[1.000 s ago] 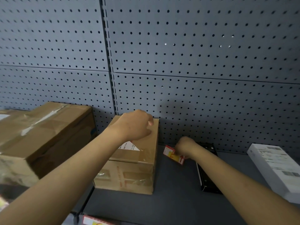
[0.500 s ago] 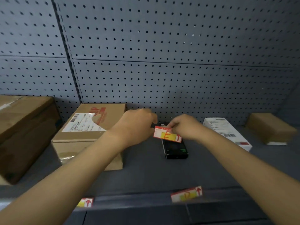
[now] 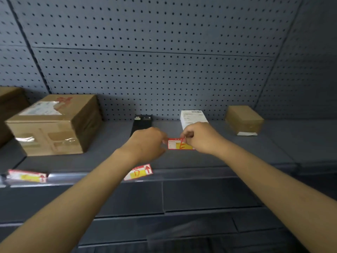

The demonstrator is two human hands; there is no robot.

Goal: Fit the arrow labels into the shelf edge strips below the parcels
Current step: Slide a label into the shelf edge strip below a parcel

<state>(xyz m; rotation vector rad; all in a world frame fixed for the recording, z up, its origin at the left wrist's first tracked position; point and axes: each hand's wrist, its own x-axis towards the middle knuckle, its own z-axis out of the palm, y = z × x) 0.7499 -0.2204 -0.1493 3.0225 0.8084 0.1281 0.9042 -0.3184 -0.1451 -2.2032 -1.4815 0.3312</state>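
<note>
Labels come first: two arrow labels (image 3: 138,172) (image 3: 27,176) already sit in the shelf edge strip (image 3: 182,173). Above it, the left hand (image 3: 148,143) and right hand (image 3: 199,136) each pinch one end of a third label (image 3: 179,144). The white parcel (image 3: 192,115) and small brown parcel (image 3: 244,119) behind have none below them.

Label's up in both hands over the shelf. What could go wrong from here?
1. The arrow label is pinched only at its ends by the left hand and right hand; pressing it into the edge strip could buckle it.
2. The label marked D sits crooked in the strip, possibly half seated; a passing forearm could knock it out.
3. Its destination looks ambiguous: it hangs between the black box and white box.
</note>
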